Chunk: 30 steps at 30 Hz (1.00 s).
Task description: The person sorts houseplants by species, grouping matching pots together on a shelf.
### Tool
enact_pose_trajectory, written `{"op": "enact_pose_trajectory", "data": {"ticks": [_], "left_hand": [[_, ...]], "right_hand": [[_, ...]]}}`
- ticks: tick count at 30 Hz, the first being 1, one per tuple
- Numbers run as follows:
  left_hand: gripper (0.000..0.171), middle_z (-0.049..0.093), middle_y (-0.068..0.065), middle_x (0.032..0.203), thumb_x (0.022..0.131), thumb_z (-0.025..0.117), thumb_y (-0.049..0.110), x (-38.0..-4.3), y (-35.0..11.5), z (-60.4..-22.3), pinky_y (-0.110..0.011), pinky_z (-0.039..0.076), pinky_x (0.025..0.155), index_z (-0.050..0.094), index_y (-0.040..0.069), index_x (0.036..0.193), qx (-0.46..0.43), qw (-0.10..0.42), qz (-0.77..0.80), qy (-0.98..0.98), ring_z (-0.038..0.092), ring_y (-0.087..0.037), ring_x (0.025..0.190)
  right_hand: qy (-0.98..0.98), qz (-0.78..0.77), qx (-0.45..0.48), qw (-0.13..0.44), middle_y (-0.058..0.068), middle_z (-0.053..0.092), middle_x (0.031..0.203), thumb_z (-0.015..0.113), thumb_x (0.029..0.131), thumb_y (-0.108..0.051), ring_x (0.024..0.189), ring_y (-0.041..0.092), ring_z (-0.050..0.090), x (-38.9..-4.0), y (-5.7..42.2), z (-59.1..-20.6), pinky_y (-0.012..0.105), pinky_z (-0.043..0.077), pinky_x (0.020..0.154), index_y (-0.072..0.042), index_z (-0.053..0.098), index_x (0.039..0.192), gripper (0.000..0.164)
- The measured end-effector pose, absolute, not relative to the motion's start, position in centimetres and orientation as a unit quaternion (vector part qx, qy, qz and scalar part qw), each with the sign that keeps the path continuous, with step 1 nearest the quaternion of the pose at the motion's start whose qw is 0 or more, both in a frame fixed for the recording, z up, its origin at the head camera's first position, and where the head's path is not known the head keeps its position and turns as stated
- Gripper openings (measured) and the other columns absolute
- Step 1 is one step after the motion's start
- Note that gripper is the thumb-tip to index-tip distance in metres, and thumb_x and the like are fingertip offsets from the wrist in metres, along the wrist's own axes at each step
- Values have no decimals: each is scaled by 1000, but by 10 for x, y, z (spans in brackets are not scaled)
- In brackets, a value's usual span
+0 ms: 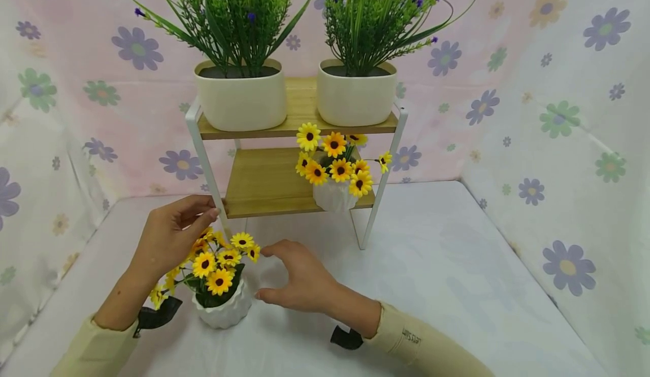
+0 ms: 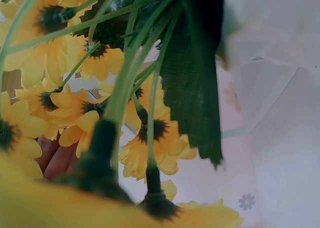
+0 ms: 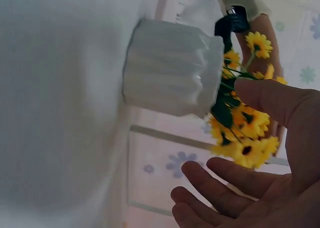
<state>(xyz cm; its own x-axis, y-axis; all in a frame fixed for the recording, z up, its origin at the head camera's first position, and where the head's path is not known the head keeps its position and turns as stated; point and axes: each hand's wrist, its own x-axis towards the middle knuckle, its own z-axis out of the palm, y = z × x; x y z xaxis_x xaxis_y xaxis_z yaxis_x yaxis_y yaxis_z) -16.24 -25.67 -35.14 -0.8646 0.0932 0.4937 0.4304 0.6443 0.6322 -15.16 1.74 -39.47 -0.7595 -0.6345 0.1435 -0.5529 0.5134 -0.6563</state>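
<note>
A white ribbed pot (image 1: 223, 309) holding yellow artificial flowers (image 1: 220, 281) stands on the white cloth in front of a small shelf (image 1: 276, 179). My left hand (image 1: 170, 236) is over the left side of these flowers, its fingers loosely bent close to the shelf's left leg; in the left wrist view, petals and stems partly hide its fingers (image 2: 57, 160). To the right of the pot is my right hand (image 1: 304, 278), thumb and fingers spread, with nothing held. The right wrist view shows the pot (image 3: 172, 68) beyond that hand's fingers (image 3: 215, 188).
Two cream planters (image 1: 244, 103) with purple-flowered plants stand on the shelf's top board. At the right of its lower board sits another white pot (image 1: 332, 195) with yellow flowers. Flower-printed cloth (image 1: 563, 196) hangs at the back and sides.
</note>
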Motion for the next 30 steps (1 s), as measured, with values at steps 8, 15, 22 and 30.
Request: {"op": "enact_pose_trajectory", "data": {"ticks": [8,15,22,30], "left_hand": [[19,80,-17,104,101,73,7,-163,-257,-352,-2,47,84,76,4,120,-155,219,-396,-878,61,20,95],[19,80,-16,104,101,73,7,-163,-257,-352,-2,47,85,76,4,119,-159,223,-399,-875,62,19,95],[18,80,-15,104,101,73,8,-165,-257,-354,-1,46,85,77,6,119,-158,225,-395,-877,61,20,96],[21,80,-17,106,100,74,7,-164,-260,-353,-2,48,83,77,6,121,-159,224,-396,-876,60,20,97]], "right_hand": [[851,-356,-366,125,-6,65,144,91,84,-43,134,11,58,-154,-7,-409,30,48,112,-15,64,145,72],[844,-355,-382,122,-14,51,157,91,83,-51,141,3,49,-156,-30,-417,27,43,116,-25,45,161,94],[841,-375,-363,139,-15,46,160,94,78,-49,142,1,46,-158,-45,-421,24,40,117,-25,37,164,106],[839,-386,-352,151,-16,46,160,94,78,-50,142,1,46,-156,-47,-422,25,41,117,-27,36,164,106]]}}
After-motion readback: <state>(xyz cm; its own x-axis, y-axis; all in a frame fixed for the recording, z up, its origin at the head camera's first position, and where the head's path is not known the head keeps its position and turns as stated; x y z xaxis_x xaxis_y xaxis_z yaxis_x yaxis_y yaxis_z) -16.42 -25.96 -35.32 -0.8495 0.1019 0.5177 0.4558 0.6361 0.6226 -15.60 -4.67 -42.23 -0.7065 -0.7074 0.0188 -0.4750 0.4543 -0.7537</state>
